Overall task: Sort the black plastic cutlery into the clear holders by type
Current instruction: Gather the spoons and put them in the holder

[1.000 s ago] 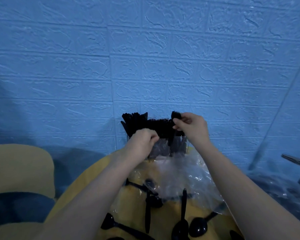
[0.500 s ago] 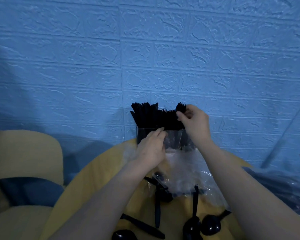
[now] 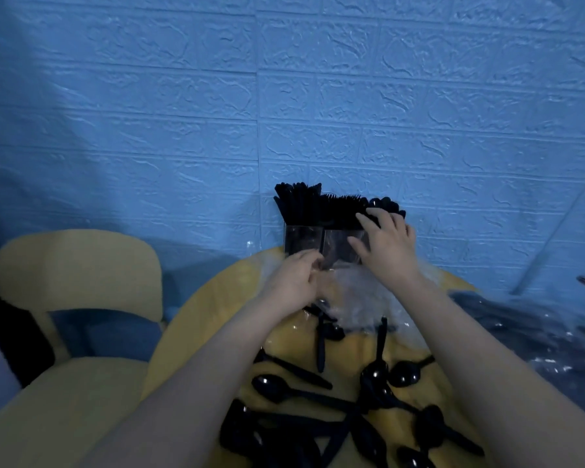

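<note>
The clear holders [image 3: 321,243] stand at the far edge of the yellow table [image 3: 213,319], against the blue brick-pattern wall [image 3: 284,96]. Two transparent compartments show side by side; a third, to the right, is hidden behind the right hand [image 3: 387,248]. Black cutlery fills them upright, long axes vertical, working ends up: knives [image 3: 294,204] on the left, forks [image 3: 343,206] in the middle, spoons [image 3: 385,204] on the right. The pieces are packed too densely to count.

The right hand lies with straight, spread fingers against the front of the holders and the spoon bundle, gripping nothing. The left hand [image 3: 298,282] sits just before the holders' base, fingers curled; whether it holds anything cannot be told.

Near the hands, crumpled clear plastic wrap [image 3: 362,298] lies on the table. Closer to the camera, loose spoons [image 3: 274,388] are scattered flat, about ten or more, overlapping, their handles pointing in mixed directions; one loose knife [image 3: 321,346] lies with its long axis running away from the viewer.

One yellow chair [image 3: 78,261] stands left of the table. More clear plastic sheeting [image 3: 537,332] lies to the right.
</note>
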A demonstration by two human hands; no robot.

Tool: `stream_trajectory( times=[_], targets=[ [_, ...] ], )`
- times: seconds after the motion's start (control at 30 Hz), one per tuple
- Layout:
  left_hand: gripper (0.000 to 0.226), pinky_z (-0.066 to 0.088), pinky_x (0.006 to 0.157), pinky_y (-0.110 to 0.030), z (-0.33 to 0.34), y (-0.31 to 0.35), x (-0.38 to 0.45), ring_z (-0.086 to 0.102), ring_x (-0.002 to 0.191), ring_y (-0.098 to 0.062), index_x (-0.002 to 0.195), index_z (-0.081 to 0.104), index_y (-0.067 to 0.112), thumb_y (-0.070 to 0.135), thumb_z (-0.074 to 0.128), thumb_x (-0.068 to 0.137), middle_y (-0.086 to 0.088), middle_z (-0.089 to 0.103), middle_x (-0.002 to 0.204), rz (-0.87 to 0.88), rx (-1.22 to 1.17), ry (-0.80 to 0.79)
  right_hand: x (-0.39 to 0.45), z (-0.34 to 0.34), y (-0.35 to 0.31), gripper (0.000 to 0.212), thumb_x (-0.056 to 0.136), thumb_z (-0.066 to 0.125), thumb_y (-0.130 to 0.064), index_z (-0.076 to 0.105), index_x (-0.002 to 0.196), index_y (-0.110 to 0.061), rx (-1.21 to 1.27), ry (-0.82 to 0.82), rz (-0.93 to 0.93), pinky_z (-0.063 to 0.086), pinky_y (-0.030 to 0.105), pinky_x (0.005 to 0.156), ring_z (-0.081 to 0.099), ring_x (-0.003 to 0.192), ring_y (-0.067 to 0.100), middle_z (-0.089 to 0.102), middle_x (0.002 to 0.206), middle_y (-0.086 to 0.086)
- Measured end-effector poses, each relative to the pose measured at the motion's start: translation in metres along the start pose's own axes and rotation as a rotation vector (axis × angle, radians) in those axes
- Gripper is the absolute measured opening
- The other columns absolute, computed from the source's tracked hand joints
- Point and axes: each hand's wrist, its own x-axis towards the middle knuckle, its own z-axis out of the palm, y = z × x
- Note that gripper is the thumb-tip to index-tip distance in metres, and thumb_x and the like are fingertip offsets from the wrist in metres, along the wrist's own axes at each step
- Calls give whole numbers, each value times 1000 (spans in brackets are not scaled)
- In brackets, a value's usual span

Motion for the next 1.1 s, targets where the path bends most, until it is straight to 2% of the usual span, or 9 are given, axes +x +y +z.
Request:
stream_trajectory(
  times=[0.1,0.2,0.3,0.37,0.5,0.63,0.73,0.93,1.1],
  targets=[
    [37,39,83,-24,-10,7,-27,55,107,-21,127,53,13,5,48,91,-8,57,122,-46,-68,11,-26,-19,-1,41,96,52,-34,54,133,-15,154,-111,-35,26,37,107,38,131,25,45,142,4],
    [32,47,86,-33,-17,12,-57,58,103,-22,123,55,16,9,49,93,-5,60,116,-83,-106,58,-61,-41,-4,32,95,55,-29,64,120,-10,253,-203,-73,33,28,101,49,121,22,57,130,7],
    [27,42,79,-20,-22,20,-88,54,98,-11,119,59,16,9,48,95,5,59,109,-113,-178,115,-100,-63,-9,26,95,57,-27,67,113,-11,320,-281,-67,38,24,90,54,112,19,62,120,4],
    [26,34,79,-9,-24,24,-110,53,101,-11,116,61,11,3,47,95,1,60,110,-125,-261,153,-124,-72,-13,23,94,58,-26,68,110,-14,356,-321,-36,42,25,84,57,104,17,63,114,1],
    [25,36,83,-11,-26,26,-158,54,100,-7,110,63,14,2,48,94,7,61,108,-152,-355,226,-171,-83,-29,18,91,61,-25,70,104,-16,387,-337,-14,48,31,83,59,93,17,63,103,0],
    [24,43,77,-8,-19,20,-206,56,89,-1,103,64,19,2,51,93,12,62,98,-226,-435,300,-212,-86,-60,16,92,61,-23,69,104,-16,439,-348,-61,47,27,84,54,92,11,60,101,-3],
    [23,41,71,-3,-5,16,-240,57,89,-2,95,63,22,2,53,92,14,62,94,-317,-528,348,-235,-87,-85,13,91,62,-24,69,99,-16,482,-339,-60,48,29,84,53,90,11,58,98,-5],
    [22,45,78,-10,12,24,-281,58,97,-7,102,62,19,1,53,93,8,63,99,-405,-747,369,-270,-87,-120,26,87,65,-39,66,100,-17,358,-434,-35,50,31,75,56,86,15,57,94,-2],
    [21,45,94,-26,13,36,-302,57,105,-10,108,60,23,7,55,94,5,62,110,-438,-842,352,-286,-86,-130,22,89,64,-28,64,105,-13,306,-453,90,52,34,78,59,93,21,62,104,4]
  ],
)
